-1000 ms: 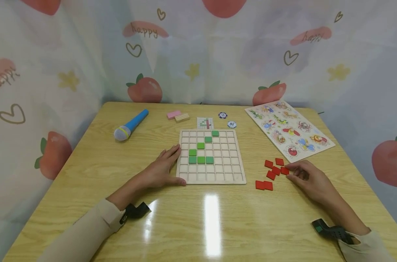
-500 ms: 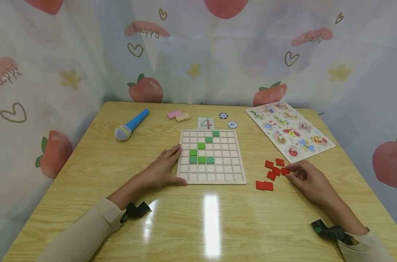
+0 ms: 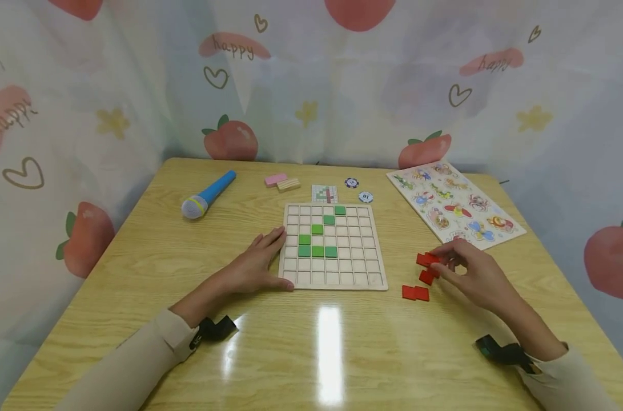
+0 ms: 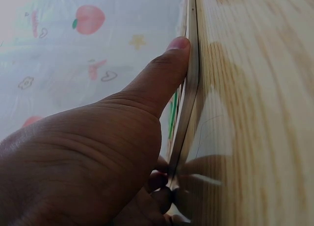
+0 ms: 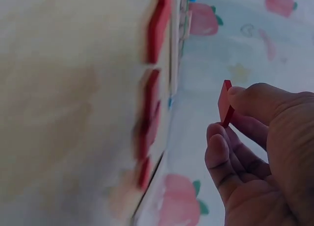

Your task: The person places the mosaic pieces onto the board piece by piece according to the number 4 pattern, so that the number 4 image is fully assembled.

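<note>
Looking down at a wooden tabletop [image 3: 136, 268], we see two hands at work on a tile game. The right hand [image 3: 473, 277] pinches one red tile [image 5: 224, 102] between thumb and fingertips, lifted off the tabletop; the wrist view shows the tile held on edge, clear of the surface. Just to the left of this hand lie the loose red tiles [image 3: 424, 268], with a joined pair [image 3: 415, 293] of them a little nearer to us. Beyond the right hand lies an animal puzzle board [image 3: 454, 200], close to the fingertips.

The left hand [image 3: 254, 265] rests with straight, relaxed fingers against the left edge of the wooden grid board [image 3: 332, 274], thumb pressed along its near rim, gripping nothing. The board lies just to the right of this hand and between the two hands. Inside it, green tiles [image 3: 317, 244] fill several cells, rising in a diagonal away from the left hand's fingertips.

Farther from the left hand, beyond its fingertips, lie a blue toy microphone [image 3: 208, 195], a pink block [image 3: 275, 180] touching a plain wooden block [image 3: 288, 185], a small pattern card [image 3: 324, 193] and two round chips [image 3: 358, 190].
</note>
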`<action>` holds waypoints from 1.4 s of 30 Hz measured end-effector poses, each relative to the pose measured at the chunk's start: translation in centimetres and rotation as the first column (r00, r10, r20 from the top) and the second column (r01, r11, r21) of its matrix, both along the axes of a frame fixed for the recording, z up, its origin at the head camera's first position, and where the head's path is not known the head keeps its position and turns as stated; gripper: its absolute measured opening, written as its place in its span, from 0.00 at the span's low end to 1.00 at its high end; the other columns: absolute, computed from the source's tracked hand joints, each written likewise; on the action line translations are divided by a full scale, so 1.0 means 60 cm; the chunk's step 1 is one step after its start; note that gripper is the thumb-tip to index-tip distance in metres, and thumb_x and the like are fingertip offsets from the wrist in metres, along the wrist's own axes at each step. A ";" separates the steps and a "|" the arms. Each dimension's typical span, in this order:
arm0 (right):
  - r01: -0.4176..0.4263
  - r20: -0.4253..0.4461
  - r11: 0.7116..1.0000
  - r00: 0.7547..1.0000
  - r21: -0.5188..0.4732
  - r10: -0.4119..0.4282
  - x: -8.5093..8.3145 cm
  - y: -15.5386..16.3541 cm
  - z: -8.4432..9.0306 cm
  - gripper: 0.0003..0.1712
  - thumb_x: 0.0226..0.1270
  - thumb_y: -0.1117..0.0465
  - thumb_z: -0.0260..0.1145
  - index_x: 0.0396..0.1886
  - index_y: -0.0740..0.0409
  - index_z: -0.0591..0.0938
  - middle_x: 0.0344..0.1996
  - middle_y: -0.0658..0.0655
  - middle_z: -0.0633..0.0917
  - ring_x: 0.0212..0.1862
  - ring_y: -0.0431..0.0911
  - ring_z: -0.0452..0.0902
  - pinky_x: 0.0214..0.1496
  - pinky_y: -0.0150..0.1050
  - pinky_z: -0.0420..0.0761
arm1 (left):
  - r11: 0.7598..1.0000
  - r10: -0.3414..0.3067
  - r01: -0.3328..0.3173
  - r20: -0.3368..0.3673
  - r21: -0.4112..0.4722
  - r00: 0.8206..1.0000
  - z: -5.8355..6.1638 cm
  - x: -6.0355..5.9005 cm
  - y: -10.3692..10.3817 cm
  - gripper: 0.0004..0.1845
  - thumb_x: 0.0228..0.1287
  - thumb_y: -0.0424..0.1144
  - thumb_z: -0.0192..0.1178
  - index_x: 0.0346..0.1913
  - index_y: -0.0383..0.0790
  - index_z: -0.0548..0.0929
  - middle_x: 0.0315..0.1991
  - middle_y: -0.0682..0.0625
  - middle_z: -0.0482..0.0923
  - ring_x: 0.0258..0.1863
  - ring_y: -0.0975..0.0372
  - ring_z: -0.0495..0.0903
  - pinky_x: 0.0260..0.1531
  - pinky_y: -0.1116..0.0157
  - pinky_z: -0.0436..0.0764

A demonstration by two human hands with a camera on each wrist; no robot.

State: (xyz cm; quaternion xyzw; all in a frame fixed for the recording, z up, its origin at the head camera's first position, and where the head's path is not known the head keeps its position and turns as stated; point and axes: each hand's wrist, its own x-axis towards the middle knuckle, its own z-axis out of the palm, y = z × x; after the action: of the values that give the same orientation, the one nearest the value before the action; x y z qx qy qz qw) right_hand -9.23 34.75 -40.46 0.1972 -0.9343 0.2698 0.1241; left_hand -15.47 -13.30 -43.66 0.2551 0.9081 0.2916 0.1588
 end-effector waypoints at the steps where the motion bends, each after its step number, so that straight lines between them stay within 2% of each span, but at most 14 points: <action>1: -0.029 -0.015 1.000 0.999 0.008 0.029 -0.007 -0.010 0.006 0.19 0.63 0.70 0.79 0.51 0.52 0.86 0.40 0.46 0.85 0.36 0.30 0.77 0.39 0.21 0.78 | 1.000 0.001 -0.001 0.002 -0.003 1.000 0.000 0.000 0.000 0.71 0.56 0.66 0.78 0.88 0.42 0.42 0.90 0.49 0.35 0.90 0.48 0.37 0.87 0.41 0.41; 4: -0.085 -0.059 0.995 0.994 0.057 0.088 -0.036 -0.044 0.020 0.18 0.62 0.70 0.79 0.49 0.51 0.87 0.39 0.45 0.85 0.35 0.30 0.78 0.39 0.26 0.81 | 1.000 -0.006 0.006 -0.003 -0.005 1.000 0.001 -0.001 0.001 0.71 0.56 0.66 0.77 0.88 0.41 0.42 0.90 0.48 0.35 0.90 0.47 0.38 0.87 0.41 0.42; 7: -0.133 -0.044 0.987 0.989 0.091 0.138 -0.075 -0.082 0.033 0.14 0.65 0.68 0.78 0.47 0.52 0.88 0.39 0.47 0.86 0.34 0.34 0.78 0.38 0.34 0.83 | 1.000 -0.006 0.006 -0.003 0.001 1.000 0.002 -0.001 0.002 0.71 0.56 0.66 0.77 0.88 0.41 0.42 0.90 0.47 0.35 0.90 0.48 0.38 0.87 0.41 0.41; 11: -0.184 0.064 0.972 0.982 0.147 0.176 -0.132 -0.138 0.047 0.08 0.70 0.63 0.76 0.46 0.52 0.89 0.40 0.50 0.86 0.36 0.39 0.78 0.37 0.37 0.83 | 1.000 -0.004 0.004 0.008 0.005 1.000 0.004 0.000 0.003 0.71 0.56 0.66 0.78 0.88 0.41 0.42 0.90 0.48 0.35 0.90 0.49 0.37 0.88 0.42 0.40; 14: -0.229 0.135 0.950 0.970 0.215 0.203 -0.173 -0.177 0.052 0.07 0.72 0.62 0.75 0.46 0.53 0.89 0.43 0.53 0.85 0.37 0.43 0.79 0.38 0.37 0.83 | 1.000 -0.007 0.007 0.000 0.000 1.000 0.003 -0.001 0.005 0.71 0.56 0.66 0.77 0.88 0.41 0.42 0.90 0.48 0.35 0.90 0.49 0.38 0.88 0.42 0.40; 17: -0.272 0.172 0.924 0.957 0.267 0.232 -0.210 -0.209 0.051 0.06 0.72 0.61 0.75 0.45 0.55 0.89 0.44 0.55 0.85 0.40 0.47 0.82 0.42 0.42 0.85 | 1.000 -0.015 0.015 -0.018 -0.003 1.000 0.003 -0.003 0.007 0.71 0.56 0.67 0.77 0.88 0.40 0.42 0.90 0.47 0.36 0.90 0.49 0.38 0.88 0.43 0.40; 21: -0.295 0.242 0.912 0.943 0.286 0.229 -0.244 -0.238 0.039 0.04 0.74 0.59 0.73 0.43 0.54 0.88 0.43 0.57 0.84 0.42 0.49 0.81 0.46 0.45 0.84 | 1.000 -0.020 0.020 -0.030 -0.002 0.999 0.002 -0.005 0.009 0.72 0.55 0.66 0.78 0.88 0.39 0.43 0.90 0.46 0.36 0.90 0.51 0.39 0.88 0.45 0.39; 24: -0.293 0.278 0.912 0.937 0.287 0.214 -0.256 -0.247 0.028 0.04 0.75 0.59 0.72 0.42 0.54 0.87 0.43 0.56 0.83 0.41 0.49 0.79 0.45 0.45 0.82 | 1.000 -0.023 0.023 -0.029 -0.003 0.999 0.000 -0.006 0.011 0.71 0.55 0.66 0.78 0.88 0.38 0.43 0.90 0.46 0.37 0.90 0.51 0.38 0.88 0.45 0.39; 33: -0.304 0.270 0.921 0.933 0.245 0.236 -0.265 -0.255 0.004 0.02 0.76 0.63 0.71 0.39 0.56 0.88 0.42 0.57 0.83 0.40 0.48 0.79 0.44 0.44 0.82 | 1.000 -0.008 0.008 -0.014 -0.005 1.000 0.007 -0.002 0.010 0.71 0.55 0.65 0.79 0.88 0.38 0.44 0.90 0.46 0.37 0.90 0.51 0.38 0.89 0.46 0.38; 37: -0.311 0.252 0.916 0.935 0.252 0.249 -0.257 -0.257 0.007 0.05 0.75 0.66 0.70 0.45 0.60 0.90 0.44 0.60 0.85 0.43 0.50 0.82 0.46 0.46 0.85 | 1.000 -0.002 0.002 -0.011 -0.003 1.000 0.009 -0.002 0.008 0.71 0.55 0.64 0.79 0.88 0.38 0.44 0.90 0.46 0.37 0.90 0.52 0.38 0.89 0.46 0.38; 42: -0.305 0.232 0.919 0.940 0.250 0.249 -0.234 -0.245 0.022 0.13 0.78 0.67 0.66 0.57 0.63 0.88 0.50 0.63 0.85 0.46 0.52 0.84 0.47 0.48 0.86 | 1.000 0.006 -0.006 -0.005 -0.006 1.000 0.006 -0.002 0.003 0.71 0.55 0.64 0.79 0.88 0.39 0.44 0.90 0.47 0.37 0.90 0.52 0.38 0.89 0.46 0.39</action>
State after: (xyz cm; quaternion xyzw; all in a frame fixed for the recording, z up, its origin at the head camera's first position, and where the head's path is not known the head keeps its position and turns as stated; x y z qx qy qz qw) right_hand -23.27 20.06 -39.12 0.3161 -0.9332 0.1667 -0.0375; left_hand -15.61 -13.10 -43.28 0.2525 0.9102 0.2887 0.1566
